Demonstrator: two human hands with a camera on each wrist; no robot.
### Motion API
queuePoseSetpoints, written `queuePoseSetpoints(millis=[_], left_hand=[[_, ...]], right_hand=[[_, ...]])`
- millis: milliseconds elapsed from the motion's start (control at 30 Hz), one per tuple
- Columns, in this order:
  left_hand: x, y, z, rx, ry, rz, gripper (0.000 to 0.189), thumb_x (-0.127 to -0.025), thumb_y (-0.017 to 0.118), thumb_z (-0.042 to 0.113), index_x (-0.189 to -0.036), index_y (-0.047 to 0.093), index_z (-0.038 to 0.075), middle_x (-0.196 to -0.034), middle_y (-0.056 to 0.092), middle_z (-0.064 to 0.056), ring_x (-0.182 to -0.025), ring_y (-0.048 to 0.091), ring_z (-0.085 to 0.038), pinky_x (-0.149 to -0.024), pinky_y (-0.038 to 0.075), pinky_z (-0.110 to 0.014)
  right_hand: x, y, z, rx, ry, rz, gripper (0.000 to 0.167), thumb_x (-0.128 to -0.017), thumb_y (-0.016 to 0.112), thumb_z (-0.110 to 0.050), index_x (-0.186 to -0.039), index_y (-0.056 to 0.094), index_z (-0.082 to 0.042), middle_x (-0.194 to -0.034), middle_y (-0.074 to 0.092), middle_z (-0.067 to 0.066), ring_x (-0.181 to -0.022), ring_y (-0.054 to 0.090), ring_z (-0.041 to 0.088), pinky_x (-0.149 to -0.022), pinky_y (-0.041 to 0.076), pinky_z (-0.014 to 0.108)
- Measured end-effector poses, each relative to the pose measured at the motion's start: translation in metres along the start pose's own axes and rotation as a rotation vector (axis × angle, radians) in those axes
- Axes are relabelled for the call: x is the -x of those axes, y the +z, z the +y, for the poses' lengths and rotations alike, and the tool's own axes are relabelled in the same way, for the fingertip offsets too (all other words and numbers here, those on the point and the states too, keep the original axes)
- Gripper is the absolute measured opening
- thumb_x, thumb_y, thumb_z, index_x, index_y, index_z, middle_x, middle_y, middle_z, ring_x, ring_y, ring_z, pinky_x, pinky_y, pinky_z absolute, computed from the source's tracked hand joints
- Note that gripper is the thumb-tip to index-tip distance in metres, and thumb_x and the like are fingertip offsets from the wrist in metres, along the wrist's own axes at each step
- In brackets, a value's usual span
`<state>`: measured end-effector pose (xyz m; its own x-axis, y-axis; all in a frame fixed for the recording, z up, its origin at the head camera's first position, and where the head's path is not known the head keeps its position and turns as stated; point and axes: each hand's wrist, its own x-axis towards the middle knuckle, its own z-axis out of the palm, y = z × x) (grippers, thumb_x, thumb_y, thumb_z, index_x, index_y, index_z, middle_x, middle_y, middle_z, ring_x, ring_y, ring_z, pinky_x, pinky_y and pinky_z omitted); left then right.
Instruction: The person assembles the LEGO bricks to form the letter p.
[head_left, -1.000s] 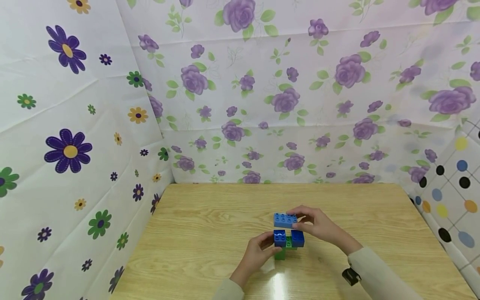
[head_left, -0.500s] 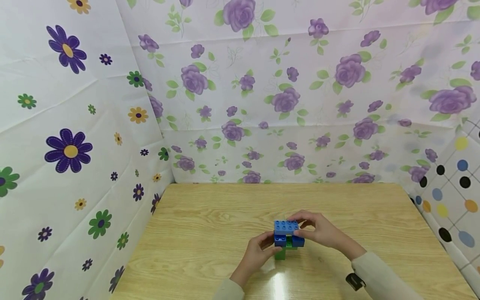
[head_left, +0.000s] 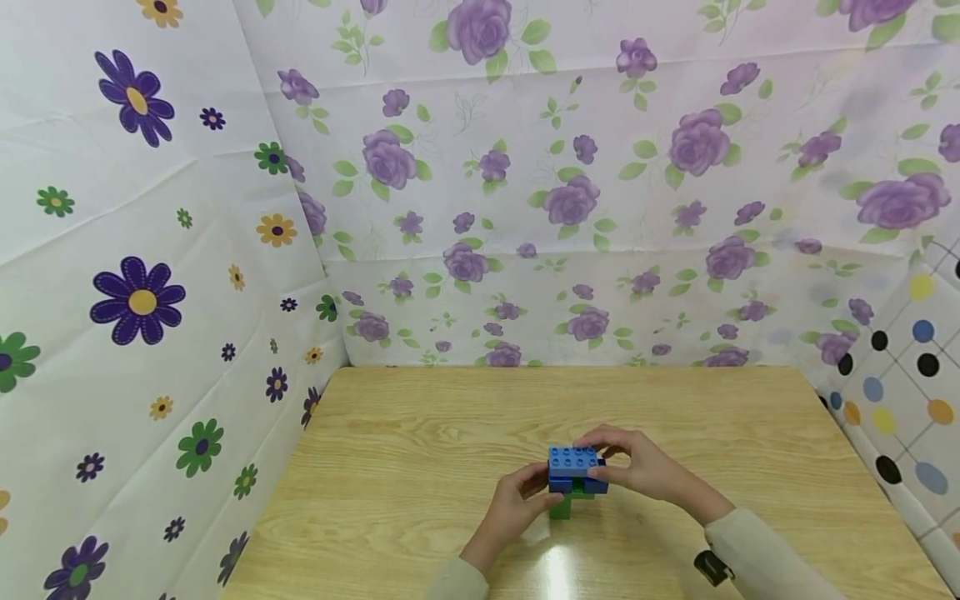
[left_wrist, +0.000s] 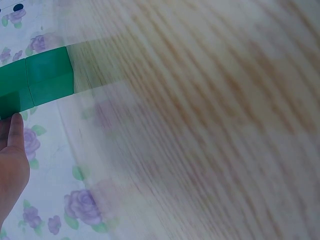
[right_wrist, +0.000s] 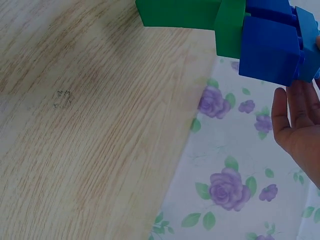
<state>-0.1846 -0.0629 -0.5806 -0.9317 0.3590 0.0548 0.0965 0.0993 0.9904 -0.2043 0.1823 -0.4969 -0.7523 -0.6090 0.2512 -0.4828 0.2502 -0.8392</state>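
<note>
A light blue building brick [head_left: 570, 463] with rows of studs lies across two dark blue bricks [right_wrist: 270, 50]. Below these are green bricks [left_wrist: 50, 75], forming a stack on the table. My right hand [head_left: 637, 468] pinches the light blue brick at its right end, thumb in front and fingers behind. From the left, my left hand [head_left: 512, 510] grips the stack between thumb and fingers at the level of the dark blue and green bricks. Only part of the left hand shows in the left wrist view, beneath the green bricks.
The wooden table [head_left: 405, 467] stretches around the stack. Floral cloth [head_left: 480, 208] hangs behind its back edge, a flower-patterned cloth [head_left: 150, 208] is at the left, and a dotted one [head_left: 900, 375] at the right. A black band [head_left: 712, 568] sits at the right sleeve.
My right hand has lowered the light blue brick from above onto the dark blue bricks. The left hand has stayed in place on the stack.
</note>
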Motion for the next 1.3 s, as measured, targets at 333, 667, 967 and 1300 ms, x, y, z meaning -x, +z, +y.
queuePoseSetpoints(millis=[333,667,967,1300], left_hand=[[0.001,-0.001,0.001,0.010,0.004,-0.010,0.041,-0.087,0.071,0.014,-0.127,0.061,0.015,-0.126,0.062,-0.003,-0.119,0.057,-0.020,-0.103,0.046,-0.037],[-0.001,-0.001,-0.004,0.014,0.042,-0.019,0.041,-0.087,0.071,0.014,-0.127,0.062,0.016,-0.125,0.063,-0.001,-0.118,0.058,-0.016,-0.103,0.046,-0.038],[0.000,-0.002,-0.003,0.003,0.038,-0.020,0.040,-0.088,0.071,0.015,-0.127,0.061,0.017,-0.125,0.062,0.000,-0.120,0.057,-0.016,-0.103,0.047,-0.035],[-0.001,-0.001,-0.004,0.002,0.064,-0.024,0.040,-0.088,0.070,0.014,-0.127,0.061,0.013,-0.126,0.062,-0.004,-0.120,0.057,-0.020,-0.103,0.047,-0.039]], right_hand=[[0.001,0.003,-0.003,0.045,-0.013,-0.007,0.033,-0.092,0.067,-0.019,-0.124,0.061,-0.013,-0.119,0.060,0.007,-0.101,0.060,0.017,-0.081,0.056,0.032],[0.001,0.008,-0.003,0.106,-0.138,0.003,0.029,-0.093,0.065,-0.013,-0.122,0.063,-0.017,-0.119,0.059,0.003,-0.104,0.058,0.018,-0.080,0.056,0.037],[-0.001,0.011,-0.002,0.211,-0.188,0.032,0.026,-0.091,0.069,-0.015,-0.116,0.065,-0.020,-0.116,0.059,0.000,-0.105,0.058,0.015,-0.083,0.056,0.037],[0.003,0.014,-0.001,0.285,-0.207,0.057,0.032,-0.087,0.072,-0.010,-0.118,0.066,-0.020,-0.118,0.059,-0.001,-0.105,0.058,0.017,-0.081,0.057,0.036]])
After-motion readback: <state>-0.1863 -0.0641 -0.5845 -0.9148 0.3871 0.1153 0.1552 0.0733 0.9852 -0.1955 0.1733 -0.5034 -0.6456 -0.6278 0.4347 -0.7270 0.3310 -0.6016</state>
